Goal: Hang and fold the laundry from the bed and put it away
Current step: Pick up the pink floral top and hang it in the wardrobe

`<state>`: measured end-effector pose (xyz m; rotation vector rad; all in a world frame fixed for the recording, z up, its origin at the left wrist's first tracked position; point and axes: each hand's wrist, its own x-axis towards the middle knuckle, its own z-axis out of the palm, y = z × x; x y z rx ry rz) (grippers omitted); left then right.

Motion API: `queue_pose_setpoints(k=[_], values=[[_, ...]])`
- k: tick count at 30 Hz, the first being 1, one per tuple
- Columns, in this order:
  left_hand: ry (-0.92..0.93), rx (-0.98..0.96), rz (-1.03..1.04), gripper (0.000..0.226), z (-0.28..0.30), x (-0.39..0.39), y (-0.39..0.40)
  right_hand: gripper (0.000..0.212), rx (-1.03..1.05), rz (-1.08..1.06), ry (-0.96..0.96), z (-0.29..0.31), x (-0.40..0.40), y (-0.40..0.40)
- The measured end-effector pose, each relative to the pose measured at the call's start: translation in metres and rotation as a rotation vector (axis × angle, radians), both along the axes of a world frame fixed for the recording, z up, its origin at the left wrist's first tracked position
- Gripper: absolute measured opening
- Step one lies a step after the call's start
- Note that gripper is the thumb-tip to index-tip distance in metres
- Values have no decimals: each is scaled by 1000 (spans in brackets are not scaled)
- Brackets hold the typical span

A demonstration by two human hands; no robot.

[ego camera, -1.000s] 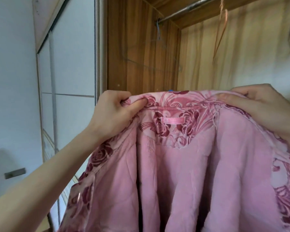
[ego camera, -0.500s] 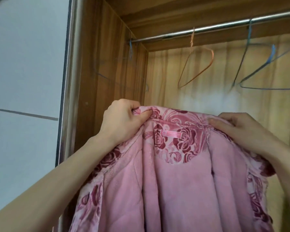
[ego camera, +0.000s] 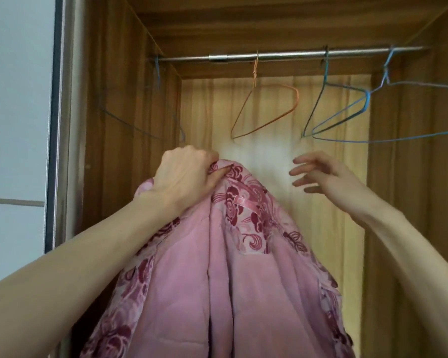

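Item: pink floral garment (ego camera: 243, 254), quilted or fleece-lined, with a darker rose print at the collar and a small pink loop tag (ego camera: 245, 202) sewn inside the neck. Location: held up in front of the open wardrobe, below the rail (ego camera: 282, 57) and near its left end, the body hanging free and running out past the bottom of the view. Left hand (ego camera: 184, 177): fingers curled tight round the collar edge, carrying the whole weight. Right hand (ego camera: 321, 174): fingers spread and relaxed, holding nothing, apart from the cloth and raised toward the hangers. Handling, by judgement: soft and limp, thick enough to be moderately heavy for a single grip, not slippery, not fragile; it folds inward wherever it is unsupported. Best hold is the collar seam or shoulder line, where the fabric is doubled; the loop tag looks too slight to bear the load. Fittings: orange wire hanger (ego camera: 267, 109) hooked at mid-rail, empty; blue wire hangers (ego camera: 347, 117) toward the right end, overlapping one another and likely to tangle; one more blue hanger (ego camera: 140, 125) against the left side panel (ego camera: 130, 99). Room: open space between garment top and rail, and behind as far as the pale back panel (ego camera: 269, 156); left panel close beside the gripping hand; sliding door (ego camera: 18, 125) at the left edge.
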<state>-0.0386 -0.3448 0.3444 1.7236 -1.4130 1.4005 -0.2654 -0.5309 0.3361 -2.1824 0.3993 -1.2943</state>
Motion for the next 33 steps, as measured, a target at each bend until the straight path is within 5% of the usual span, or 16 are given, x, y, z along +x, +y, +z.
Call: queue_pose_setpoints(k=[7,10,20,24,33], values=[[48,55,56,46,1,15,-12,59,305,-46,-316,98,38,40],[43,70,74,42,-1,15,-18,60,395,-107,-195,142,42,46],[63,69,87,44,0,15,-24,23,-88,-544,292,199,88,52],[44,73,95,47,0,15,-22,8,-222,-611,223,189,92,41],[12,65,99,46,-1,14,-17,25,-170,-407,23,154,103,0]])
